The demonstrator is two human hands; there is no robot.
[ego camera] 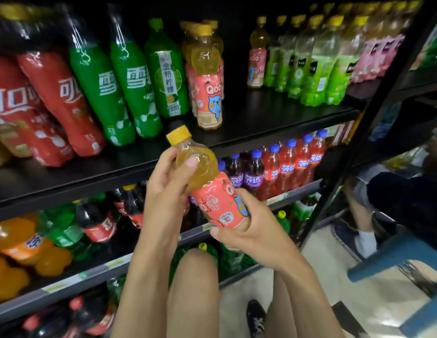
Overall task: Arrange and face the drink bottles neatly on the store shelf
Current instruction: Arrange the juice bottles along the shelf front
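Fingers [188, 164] of the left hand [168, 186] were wrapped round the bulging upper part of a small clear plastic bottle of yellow drink with a pink cartoon label and a yellow screw cap [220, 198], the thumb pressed flat against its front. On my feed the right hand [251, 230] gripped the lower end of the same bottle, thumb over the label and the other fingers curled beneath the base. Held between both hands, the bottle was tilted with its cap up and to the left, in front of the shelving and off any shelf.

Just above the left fingertips I saw the black metal shelf board [261, 125], and on it, straight above the held cap, a matching pink-labelled bottle with a yellow cap [209, 93] stood upright at the edge. Left of that stood a green bottle with a white lime label [167, 69], then leaning green soda bottles [129, 89] and red cola bottles [61, 98]. Up and right of the fingers ran a row of pale green bottles with yellow caps [317, 69]. Behind the right fingers, one shelf down, were red and purple bottles with blue caps [285, 167]. Far left of the wrists lay blurred orange soda bottles [17, 240].
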